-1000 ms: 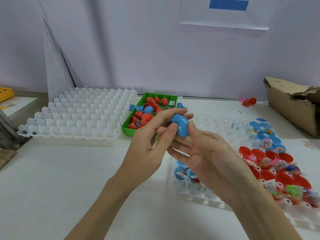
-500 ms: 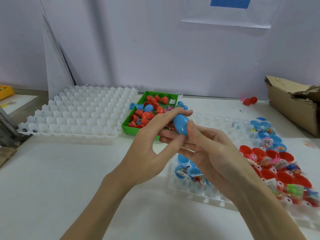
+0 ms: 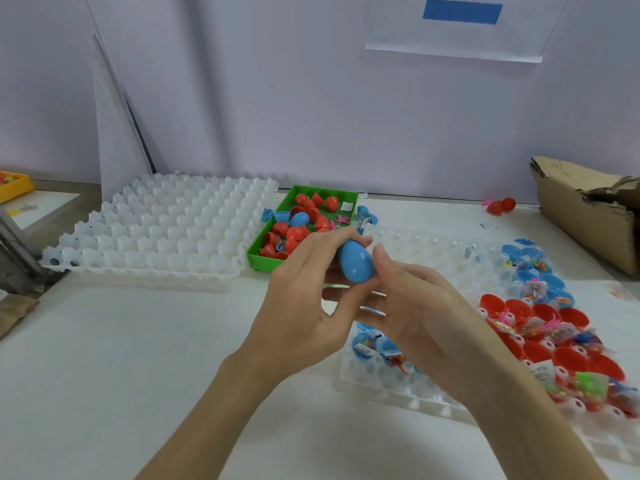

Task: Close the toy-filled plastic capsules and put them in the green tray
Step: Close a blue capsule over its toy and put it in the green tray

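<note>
Head view. Both hands meet at centre over the white counter (image 3: 145, 358). The left hand (image 3: 304, 306) curls its fingers over the upper end of a closed blue capsule (image 3: 356, 263), with its thumb lying below toward the right palm. The right hand (image 3: 419, 317) supports the capsule from beneath on its fingers, and its thumb presses the capsule's 3 o'clock side. The capsule is held in the air, tilted, just to the 4 o'clock of the green tray (image 3: 258, 259).

The green tray, at 12 o'clock from the hands, holds many closed red capsules (image 3: 294, 233) and one blue one. A clear cell tray (image 3: 433, 251) under and at 3 o'clock of the hands carries open blue halves (image 3: 530, 275) and open red halves (image 3: 568, 362), most filled with small bagged toys. A second white cell tray (image 3: 156, 233) lies at 10 o'clock, its cells bare. A torn cardboard box (image 3: 588, 216) sits at 2 o'clock.

Compared with half a second earlier, the capsule shows more of its length, and the right thumb has shifted from its front to its side.
</note>
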